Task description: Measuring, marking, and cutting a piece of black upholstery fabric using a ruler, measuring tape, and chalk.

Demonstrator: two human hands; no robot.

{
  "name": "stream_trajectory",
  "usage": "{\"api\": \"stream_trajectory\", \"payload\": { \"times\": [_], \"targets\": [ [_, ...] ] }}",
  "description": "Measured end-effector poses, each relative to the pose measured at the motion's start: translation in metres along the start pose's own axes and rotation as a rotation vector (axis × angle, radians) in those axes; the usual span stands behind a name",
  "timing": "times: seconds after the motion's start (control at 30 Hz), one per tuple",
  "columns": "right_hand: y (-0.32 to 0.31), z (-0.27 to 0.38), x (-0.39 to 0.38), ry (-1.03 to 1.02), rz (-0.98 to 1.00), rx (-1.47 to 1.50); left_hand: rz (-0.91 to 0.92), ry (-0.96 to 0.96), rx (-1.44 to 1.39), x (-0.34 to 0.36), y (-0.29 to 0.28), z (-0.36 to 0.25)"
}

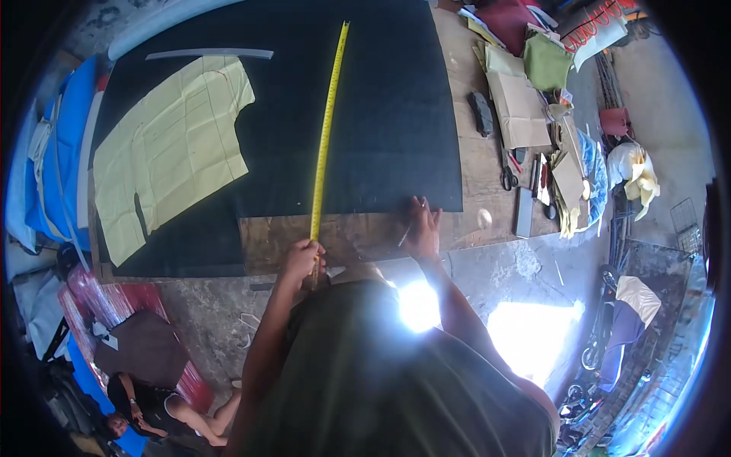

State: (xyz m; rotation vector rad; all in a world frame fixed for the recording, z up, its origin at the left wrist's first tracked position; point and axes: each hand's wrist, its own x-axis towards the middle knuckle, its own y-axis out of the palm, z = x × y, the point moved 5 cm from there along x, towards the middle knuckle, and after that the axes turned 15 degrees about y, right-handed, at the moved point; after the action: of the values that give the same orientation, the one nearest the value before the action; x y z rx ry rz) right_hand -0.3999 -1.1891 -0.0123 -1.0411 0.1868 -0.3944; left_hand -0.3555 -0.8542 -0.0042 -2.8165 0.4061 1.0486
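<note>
A yellow tape measure runs lengthwise over a black sheet of fabric, its far end near the sheet's far edge. My left hand is closed around the tape's near end at the table's front edge. My right hand rests by the fabric's near edge, with a thin pen-like stick between its fingers; its exact kind is too small to tell. On the left part of the fabric lies a creased pale-yellow paper pattern with drawn lines. Beyond the pattern lies a narrow grey strip.
Scissors, a dark block-like object, folded brown paper and a grey box lie on the wooden table at right. Blue wrapped rolls stand left. Another person sits at the lower left.
</note>
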Motion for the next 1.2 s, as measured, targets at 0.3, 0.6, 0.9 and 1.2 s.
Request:
{"api": "stream_trajectory", "payload": {
  "times": [0.3, 0.6, 0.9, 1.2],
  "targets": [
    [-0.015, -0.009, -0.005, -0.02, -0.115, -0.05, 0.093, -0.047, -0.094, 0.042, 0.087, 0.021],
    [-0.045, -0.031, 0.066, -0.136, -0.05, 0.295, -0.075, -0.093, 0.0, 0.048, 0.124, 0.011],
    [0.001, 0.049, 0.177, -0.51, 0.315, 0.424, -0.239, -0.134, 0.167, 0.041, 0.155, -0.004],
    [0.057, 0.07, 0.186, -0.672, 0.443, 0.076, -0.342, -0.169, 0.312, 0.034, 0.162, -0.018]
  ]
}}
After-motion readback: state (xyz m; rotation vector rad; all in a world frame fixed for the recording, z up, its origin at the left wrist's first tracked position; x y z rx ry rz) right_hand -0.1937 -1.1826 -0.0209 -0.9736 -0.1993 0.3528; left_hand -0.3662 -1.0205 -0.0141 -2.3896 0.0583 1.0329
